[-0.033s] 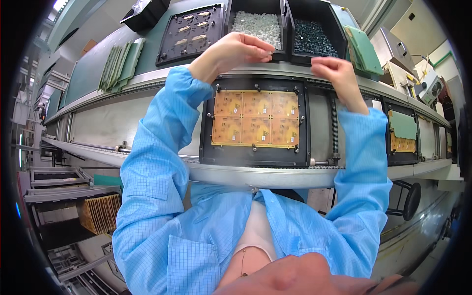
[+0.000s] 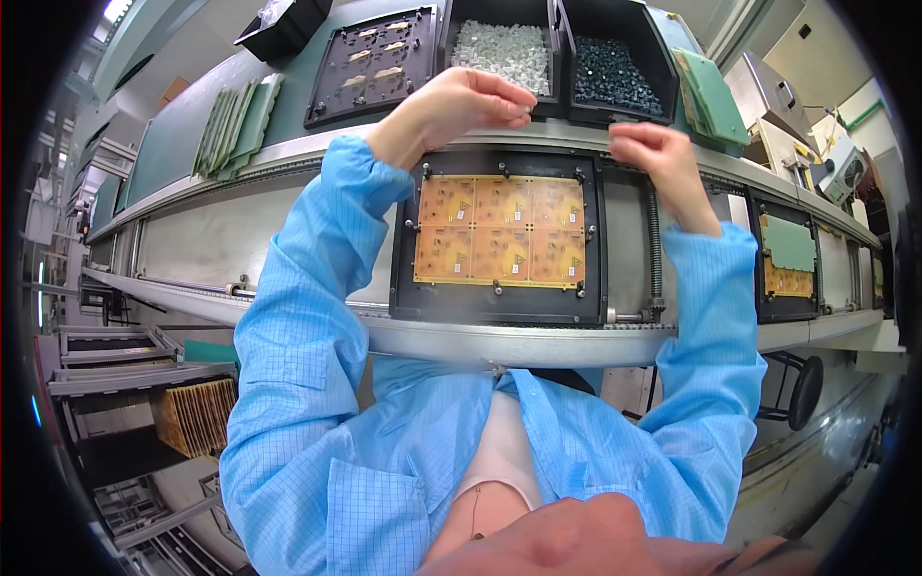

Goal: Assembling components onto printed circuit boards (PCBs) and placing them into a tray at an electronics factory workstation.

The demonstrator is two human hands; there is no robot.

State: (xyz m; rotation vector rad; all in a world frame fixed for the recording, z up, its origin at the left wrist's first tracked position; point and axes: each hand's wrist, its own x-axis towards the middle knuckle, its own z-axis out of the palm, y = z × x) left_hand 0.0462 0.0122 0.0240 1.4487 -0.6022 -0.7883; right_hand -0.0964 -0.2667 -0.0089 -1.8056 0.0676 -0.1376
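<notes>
Conveyor [image 2: 538, 344]: orange board panel [image 2: 495, 232] seated in black frame [image 2: 499, 305], white labels [image 2: 517, 217] too small to read; left hand [image 2: 449, 108] pinches small pale piece [image 2: 527, 109] by white-parts bin [image 2: 499, 10]; right hand's [image 2: 663, 161] fingertips together near dark-parts bin, can't tell if holding anything

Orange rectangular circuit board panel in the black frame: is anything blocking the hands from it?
Nothing visible does: the orange rectangular circuit board panel lies uncovered. The far rim of the black rectangular frame, with small knobs, borders it toward the bare left hand and bare right hand, but leaves its face open.
</notes>
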